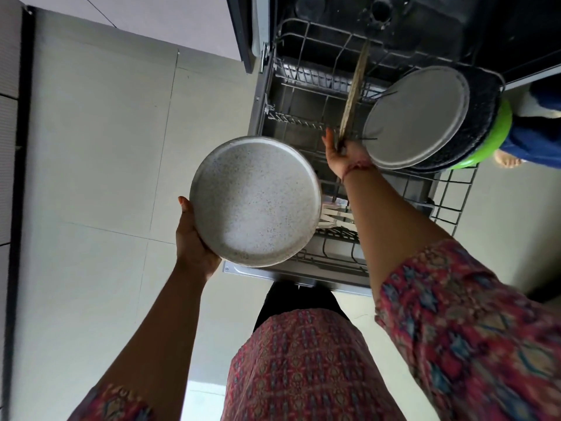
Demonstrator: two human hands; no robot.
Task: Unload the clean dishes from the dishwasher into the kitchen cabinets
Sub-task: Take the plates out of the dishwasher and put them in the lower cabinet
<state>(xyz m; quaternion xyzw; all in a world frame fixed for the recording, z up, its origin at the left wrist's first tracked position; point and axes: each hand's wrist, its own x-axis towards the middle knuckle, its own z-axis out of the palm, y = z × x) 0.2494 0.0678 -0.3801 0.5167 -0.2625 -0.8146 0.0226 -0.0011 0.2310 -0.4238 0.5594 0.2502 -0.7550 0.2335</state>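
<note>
My left hand (192,238) grips a round speckled grey plate (255,202) by its lower left rim and holds it face up over the floor, beside the open dishwasher. My right hand (343,153) reaches into the pulled-out lower rack (306,86) and is closed on the near edge of a thin speckled plate (355,89) standing on edge. Right of it a grey plate (416,117) leans in the rack, with a dark plate (482,117) and a green dish (501,126) behind it.
The dishwasher door (291,271) lies open just in front of my legs. White cutlery (334,217) lies in the rack under my right forearm. Pale tiled floor (106,147) spreads to the left, bounded by dark cabinet fronts (15,147). Another person's foot (508,159) stands at the right.
</note>
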